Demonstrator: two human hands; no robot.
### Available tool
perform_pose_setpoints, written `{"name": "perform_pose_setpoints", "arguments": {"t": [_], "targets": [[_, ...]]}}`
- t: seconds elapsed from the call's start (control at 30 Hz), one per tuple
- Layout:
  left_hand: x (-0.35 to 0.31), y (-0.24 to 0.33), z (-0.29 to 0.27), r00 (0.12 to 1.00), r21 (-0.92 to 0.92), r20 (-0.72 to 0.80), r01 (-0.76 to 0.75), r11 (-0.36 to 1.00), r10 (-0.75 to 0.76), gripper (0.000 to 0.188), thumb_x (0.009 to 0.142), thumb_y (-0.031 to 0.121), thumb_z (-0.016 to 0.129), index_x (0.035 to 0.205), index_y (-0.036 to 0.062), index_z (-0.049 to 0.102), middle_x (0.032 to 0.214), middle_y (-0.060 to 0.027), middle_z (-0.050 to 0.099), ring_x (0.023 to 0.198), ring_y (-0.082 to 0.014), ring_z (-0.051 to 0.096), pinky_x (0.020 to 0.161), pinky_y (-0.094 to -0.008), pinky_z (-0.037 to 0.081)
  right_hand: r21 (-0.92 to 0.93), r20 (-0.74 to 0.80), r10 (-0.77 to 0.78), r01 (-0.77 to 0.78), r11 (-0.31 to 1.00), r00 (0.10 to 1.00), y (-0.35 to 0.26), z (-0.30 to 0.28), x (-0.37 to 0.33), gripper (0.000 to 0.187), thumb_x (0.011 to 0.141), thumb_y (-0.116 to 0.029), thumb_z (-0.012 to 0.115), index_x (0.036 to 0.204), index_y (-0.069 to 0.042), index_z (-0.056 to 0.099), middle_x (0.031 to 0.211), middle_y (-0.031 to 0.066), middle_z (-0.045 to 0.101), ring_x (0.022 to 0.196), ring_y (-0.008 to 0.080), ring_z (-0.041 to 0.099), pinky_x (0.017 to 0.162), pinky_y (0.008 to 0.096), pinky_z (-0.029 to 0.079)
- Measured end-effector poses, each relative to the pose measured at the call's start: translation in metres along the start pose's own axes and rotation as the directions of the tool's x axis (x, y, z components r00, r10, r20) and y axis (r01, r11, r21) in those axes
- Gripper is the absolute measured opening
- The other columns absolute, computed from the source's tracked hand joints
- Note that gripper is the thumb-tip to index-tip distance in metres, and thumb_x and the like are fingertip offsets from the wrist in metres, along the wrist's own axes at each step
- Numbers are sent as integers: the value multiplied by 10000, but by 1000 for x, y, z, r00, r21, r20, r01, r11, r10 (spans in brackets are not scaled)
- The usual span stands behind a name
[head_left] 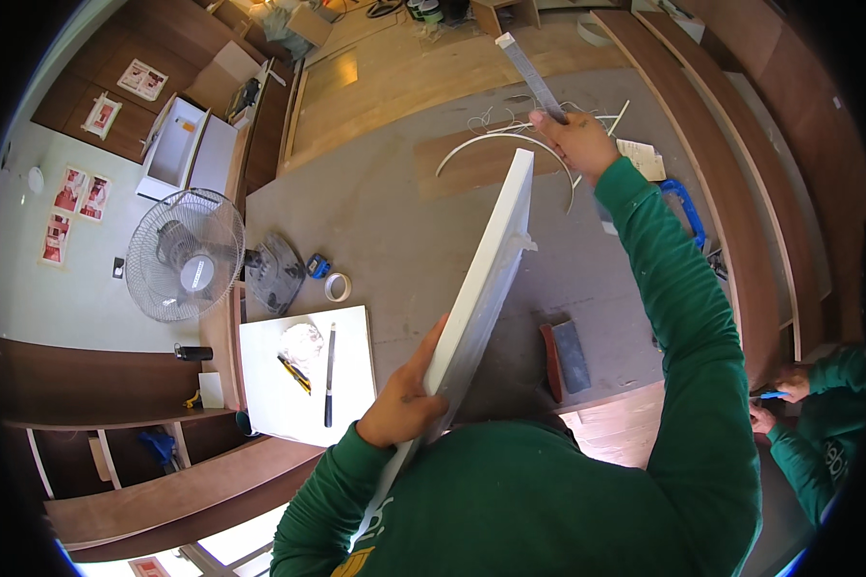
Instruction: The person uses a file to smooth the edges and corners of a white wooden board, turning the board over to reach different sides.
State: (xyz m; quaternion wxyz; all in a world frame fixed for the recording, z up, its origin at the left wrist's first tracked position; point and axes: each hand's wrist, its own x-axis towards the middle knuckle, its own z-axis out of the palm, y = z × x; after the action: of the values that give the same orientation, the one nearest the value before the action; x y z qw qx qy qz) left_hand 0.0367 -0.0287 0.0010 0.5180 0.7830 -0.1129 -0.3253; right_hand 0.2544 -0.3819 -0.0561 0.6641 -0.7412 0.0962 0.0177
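My left hand (409,404) is closed round the lower part of a white board (481,279). The board stands tilted on edge in front of my chest, its narrow edge facing up; a small ragged flap sticks out from its right face. In my right hand (579,139), raised beyond the board's far end, is a flat grey bar (534,77) with a pale tip. The bar points up and away, apart from the board; its exact kind is unclear. A thin curved white strip (481,141) lies on the table near that hand.
On the grey table (385,231) are a reddish block and a grey block (573,356), a tape roll (338,287), a blue tape measure (318,265) and a fan (188,255). A knife (330,375) lies on a white panel (269,385). Another person's hands (789,385) work at right.
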Motion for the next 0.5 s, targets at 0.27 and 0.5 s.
{"name": "perform_pose_setpoints", "arguments": {"t": [0.27,0.5], "targets": [[-1,0,3,1000,-9,-5,-28,1000,28,1053,674,-75,554,1656,82,208,1626,-199,365,1534,-279,301,1229,-342,221,-130,231,-128,160,978,965,-16,17,-6,214,941,-279,735,889,-77,685,703,-53,511,576,41,408,494,245,290],[-2,-1,5,998,3,-15,-63,998,63,1010,721,-59,517,1662,110,191,1594,-225,414,1490,-306,376,1205,-351,258,240,155,-67,28,970,986,2,4,-8,170,960,-219,705,972,-51,678,695,-45,515,573,44,427,493,243,307]]}}
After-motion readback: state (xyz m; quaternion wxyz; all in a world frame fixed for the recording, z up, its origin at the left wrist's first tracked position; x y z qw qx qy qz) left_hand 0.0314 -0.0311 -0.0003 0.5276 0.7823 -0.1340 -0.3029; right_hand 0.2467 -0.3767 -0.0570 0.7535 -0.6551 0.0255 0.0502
